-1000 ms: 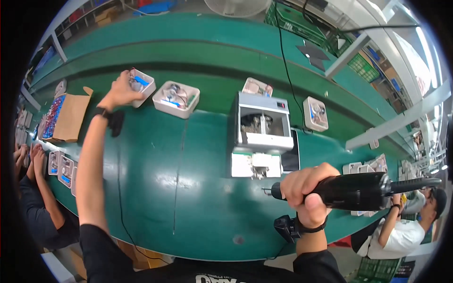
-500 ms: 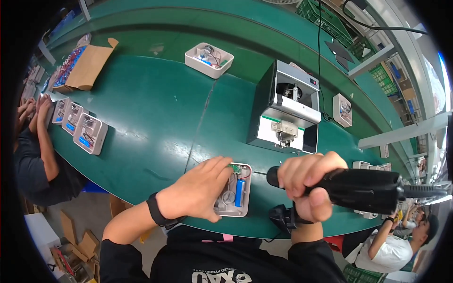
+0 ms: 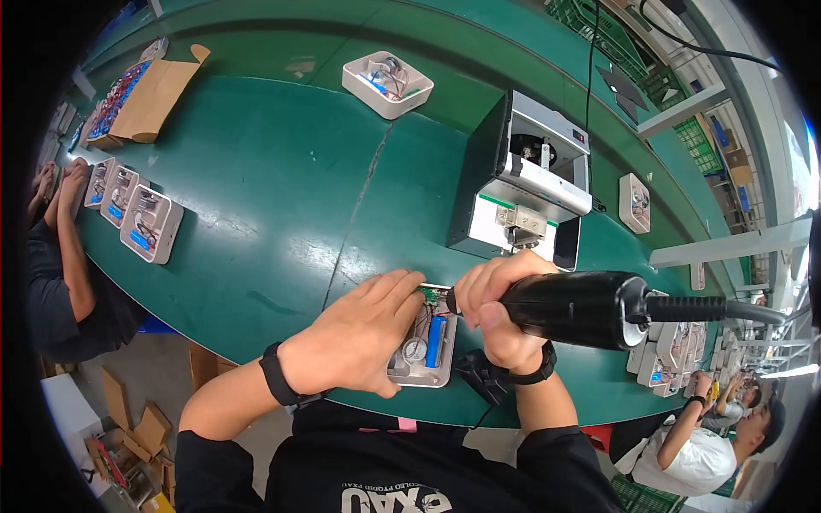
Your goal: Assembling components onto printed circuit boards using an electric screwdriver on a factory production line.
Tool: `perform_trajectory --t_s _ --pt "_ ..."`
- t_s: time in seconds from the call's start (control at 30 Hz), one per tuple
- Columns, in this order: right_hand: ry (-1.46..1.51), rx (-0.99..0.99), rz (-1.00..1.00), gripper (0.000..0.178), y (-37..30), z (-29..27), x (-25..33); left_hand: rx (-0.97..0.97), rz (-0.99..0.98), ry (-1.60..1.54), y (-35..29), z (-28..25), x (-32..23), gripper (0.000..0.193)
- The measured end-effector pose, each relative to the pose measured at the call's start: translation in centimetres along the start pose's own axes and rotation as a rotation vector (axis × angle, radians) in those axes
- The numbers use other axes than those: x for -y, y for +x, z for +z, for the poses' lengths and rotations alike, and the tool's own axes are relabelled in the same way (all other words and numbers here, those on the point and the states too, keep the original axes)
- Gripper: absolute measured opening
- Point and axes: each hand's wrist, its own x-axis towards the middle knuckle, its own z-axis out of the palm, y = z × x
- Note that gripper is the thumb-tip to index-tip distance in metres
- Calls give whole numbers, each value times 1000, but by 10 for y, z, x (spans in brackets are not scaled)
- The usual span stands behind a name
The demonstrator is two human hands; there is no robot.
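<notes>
My right hand (image 3: 500, 303) is closed around a black electric screwdriver (image 3: 569, 309), held nearly level with its cable running off to the right. Its nose points left at the top end of a white plastic case (image 3: 446, 363); my fingers hide the exact tip. Inside the case are a green circuit board (image 3: 430, 296), a blue cylindrical battery (image 3: 436, 340), a round part and thin wires. My left hand (image 3: 351, 332) grips the case from the left, fingers over its far end and thumb at the near end, hiding its left part.
Ahead stands a grey-and-black screw-feeding machine (image 3: 526, 184). Another white case (image 3: 387, 84) sits at the back. Three cases (image 3: 147, 224) line the left near a person's arms (image 3: 75, 231) and a cardboard box (image 3: 158, 98). A black stand (image 3: 483, 376) is by my right wrist; stacked cases (image 3: 671, 355) lie right.
My right hand has moved left with the screwdriver, bringing its nose over the top end of the case. My left hand stays on the case. The view has shifted slightly.
</notes>
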Motion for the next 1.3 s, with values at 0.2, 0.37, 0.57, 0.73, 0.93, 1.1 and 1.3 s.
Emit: perform_trajectory --t_s 0.2,0.37,0.57,0.73,0.93,1.1,1.3 --pt "-21 12 -3 23 0 3 -4 30 -15 -15 -2 -3 1 87" --pt "6 1 0 24 -1 0 3 75 -53 116 -18 -18 10 94" --pt "-158 -177 -289 25 31 -39 57 100 -177 35 -8 -30 -4 97" --pt "-211 -173 -244 25 38 -50 39 16 -82 102 11 7 -9 97" --pt "-54 -138 -129 29 23 -38 46 -181 -124 118 34 24 -4 97" --pt "-5 -70 -58 29 13 -27 22 -226 -137 105 37 25 -5 95" --pt "-51 -103 -16 27 11 -30 6 -211 -138 108 38 22 -6 94"
